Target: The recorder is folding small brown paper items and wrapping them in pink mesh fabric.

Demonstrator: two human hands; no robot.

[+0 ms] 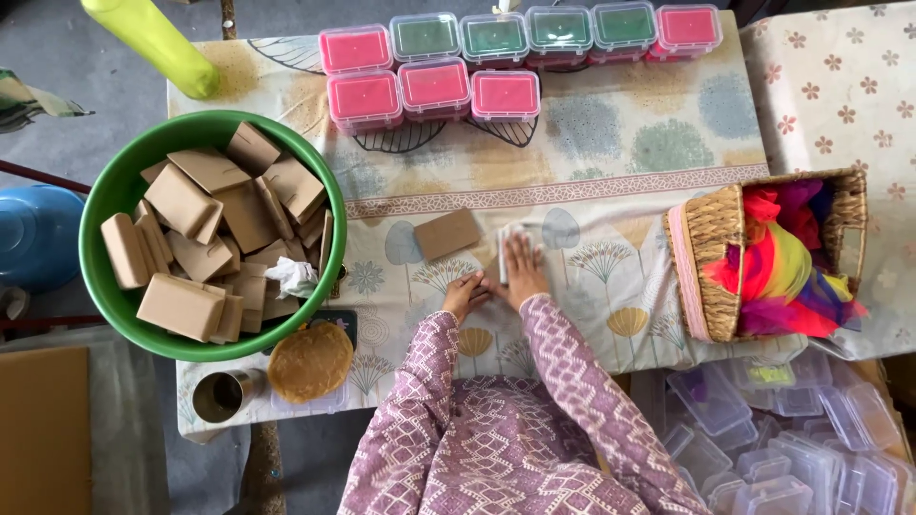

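Your patterned tablecloth point(611, 143) carries everything. At left, the green basin point(114, 191) holds tan bars; at right, the wicker basket point(711, 257) holds bright cloth. One tan bar point(447, 234) lies loose just beside your hands. Your right hand point(523, 272) presses flat, fingers spread, on a clear plastic box point(508, 238); your left hand point(465, 294), curled narrow, touches its near edge.

Clad in a long-sleeved garment of mauve-purple cloth, printed all over with a fine white lattice of small diamonds and dots. Sleeves point(563, 353) loose, reaching to the wrists, same print on both arms and across the front. Left hand point(465, 294) and right hand point(523, 272) bare, no gloves.
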